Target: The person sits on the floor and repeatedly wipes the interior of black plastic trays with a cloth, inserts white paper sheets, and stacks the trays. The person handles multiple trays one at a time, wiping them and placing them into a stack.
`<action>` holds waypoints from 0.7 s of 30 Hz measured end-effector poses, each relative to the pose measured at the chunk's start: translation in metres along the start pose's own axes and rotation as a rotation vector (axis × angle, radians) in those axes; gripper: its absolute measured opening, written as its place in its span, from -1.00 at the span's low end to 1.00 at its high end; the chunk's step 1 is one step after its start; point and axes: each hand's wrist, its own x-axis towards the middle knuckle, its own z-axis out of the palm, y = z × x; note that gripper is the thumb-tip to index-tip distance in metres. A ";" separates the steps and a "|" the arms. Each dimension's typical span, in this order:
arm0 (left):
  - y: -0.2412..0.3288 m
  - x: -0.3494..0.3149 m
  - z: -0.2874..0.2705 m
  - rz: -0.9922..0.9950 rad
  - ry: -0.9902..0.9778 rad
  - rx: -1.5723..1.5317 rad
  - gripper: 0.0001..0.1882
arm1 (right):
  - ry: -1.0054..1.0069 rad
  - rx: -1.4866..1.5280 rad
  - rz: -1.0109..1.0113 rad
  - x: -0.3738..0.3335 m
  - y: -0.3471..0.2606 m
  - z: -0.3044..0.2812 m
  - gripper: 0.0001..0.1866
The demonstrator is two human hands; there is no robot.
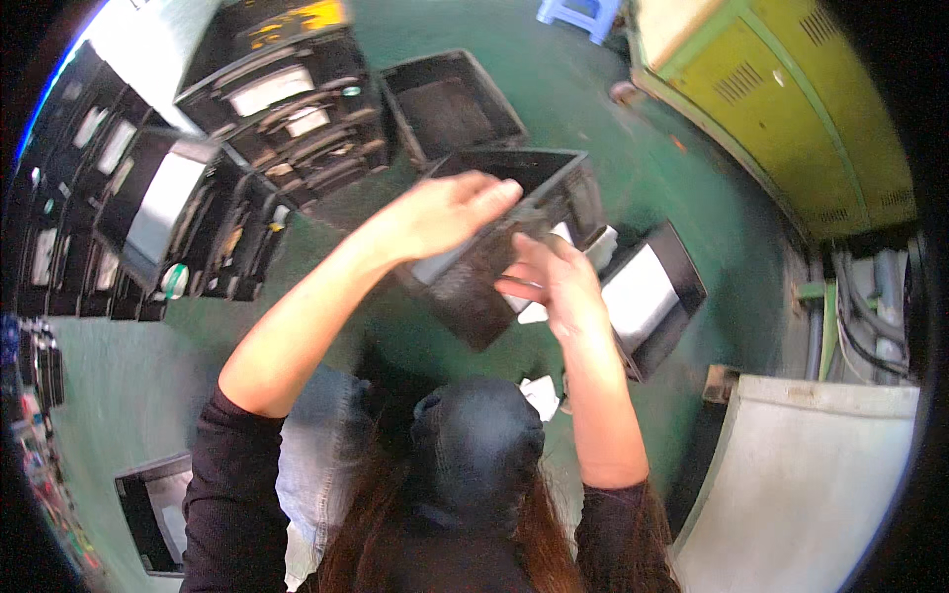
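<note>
- My left hand over the black bin — gripping? Can't tell!
- My right hand, fingers loosely curled beside it — grip unclear!

This looks like a workshop or a factory's work floor rather than a home. The floor is plain green, and black plastic bins with white labels stand stacked on the left. A yellow-green metal cabinet with vent slots fills the upper right corner, and thick grey pipes run exposed below it.
</note>
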 end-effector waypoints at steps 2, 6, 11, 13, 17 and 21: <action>0.005 -0.020 -0.017 -0.141 0.023 0.227 -0.34 | -0.205 -0.005 -0.072 0.004 0.006 0.053 -0.73; -0.013 -0.054 -0.056 -0.049 0.241 0.045 -0.52 | -0.286 -0.689 -0.320 0.010 -0.009 0.089 -0.75; -0.032 -0.074 -0.065 0.033 0.347 -0.233 -0.45 | -0.172 -0.384 -0.350 0.004 -0.030 0.079 -0.78; -0.040 -0.081 -0.066 -0.017 0.380 -0.425 -0.50 | 0.060 -0.446 -0.489 0.003 -0.031 0.077 -0.80; -0.059 -0.080 -0.054 0.047 0.408 -0.428 -0.45 | 0.089 -0.813 -0.770 0.014 -0.012 0.080 -0.79; -0.076 -0.070 -0.038 -0.002 0.455 -0.353 -0.41 | 0.235 -1.103 -0.827 0.034 0.020 0.083 -0.82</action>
